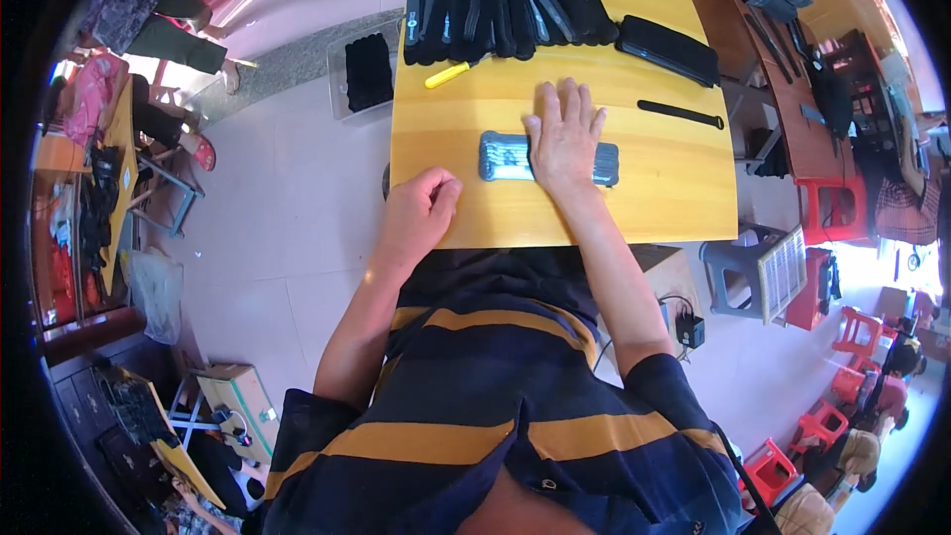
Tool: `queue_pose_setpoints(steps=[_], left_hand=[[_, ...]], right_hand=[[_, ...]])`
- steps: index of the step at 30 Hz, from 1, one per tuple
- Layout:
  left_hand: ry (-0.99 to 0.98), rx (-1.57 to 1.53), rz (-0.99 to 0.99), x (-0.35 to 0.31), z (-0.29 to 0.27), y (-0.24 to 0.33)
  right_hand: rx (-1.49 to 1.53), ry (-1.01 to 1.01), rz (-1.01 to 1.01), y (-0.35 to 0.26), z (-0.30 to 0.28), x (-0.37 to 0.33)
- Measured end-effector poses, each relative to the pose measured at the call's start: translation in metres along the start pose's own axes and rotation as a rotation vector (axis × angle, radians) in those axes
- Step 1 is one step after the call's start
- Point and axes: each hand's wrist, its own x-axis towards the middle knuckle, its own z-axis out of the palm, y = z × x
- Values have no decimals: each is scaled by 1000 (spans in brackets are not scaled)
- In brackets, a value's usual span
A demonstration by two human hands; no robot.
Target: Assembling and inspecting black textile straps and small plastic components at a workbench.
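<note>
My right hand (567,139) lies flat with its fingers spread on a bundle of dark straps (507,157), pressing its middle against the yellow table (446,129). The bundle has a pale, shiny top, and both its ends show beside the hand. At the table's near left edge, my left hand (421,210) is curled into a loose fist; the inside of it is hidden. A single black strap (680,115) with a looped end lies to the right of my right hand. Beyond it sits a black stack of straps (668,51).
Several black strap bundles (505,5) line the table's far edge. A yellow-handled tool (448,75) lies before them. A clear bin (342,79) with a black pile stands left of the table, stools (758,272) to the right. Other people sit at the room's sides.
</note>
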Motion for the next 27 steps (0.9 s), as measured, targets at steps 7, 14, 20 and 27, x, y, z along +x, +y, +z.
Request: queue_pose_setpoints(steps=[7, 14, 20, 27], left_hand=[[193, 253, 473, 39, 25, 32], [220, 405, 730, 97, 85, 29], [235, 655, 744, 101, 87, 14], [180, 625, 766, 106, 81, 7]], right_hand=[[-22, -59, -7, 1, -1, 2], [-20, -52, -1, 5, 3, 0], [-32, -27, 26, 26, -6, -1], [-69, -17, 56, 74, -21, -7]])
